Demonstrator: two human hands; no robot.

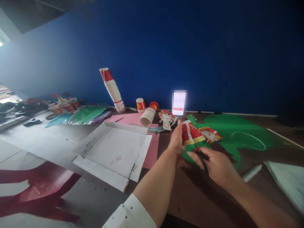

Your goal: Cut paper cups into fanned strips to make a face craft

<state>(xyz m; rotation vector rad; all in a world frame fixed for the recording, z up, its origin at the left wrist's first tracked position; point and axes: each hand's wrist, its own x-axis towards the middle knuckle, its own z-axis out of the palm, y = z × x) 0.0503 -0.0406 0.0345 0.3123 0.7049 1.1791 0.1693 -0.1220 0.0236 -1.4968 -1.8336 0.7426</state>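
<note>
My left hand [176,139] is closed on a red paper cup [191,131] with a white printed strip, tilted on its side. Its rim, on the lower right, carries short yellowish slits. Black scissors [201,157] are gripped in my right hand [215,163], their tip touching the cup's rim. Just beyond the cup lies a flattened cup [210,134] with its wall cut and spread into a ring of strips. Another cut-open cup [165,115] with a white paper piece [167,123] on it lies to the left.
Green sheets [247,126] spread at the right, near stacked papers [287,180]. A white cardboard tray [109,152] rests on pink paper [153,155]. A tall cup stack [112,90] leans by the blue wall; a fallen stack [147,116] lies nearer. A lit screen [179,102] stands behind; a red chair [40,186] is lower left.
</note>
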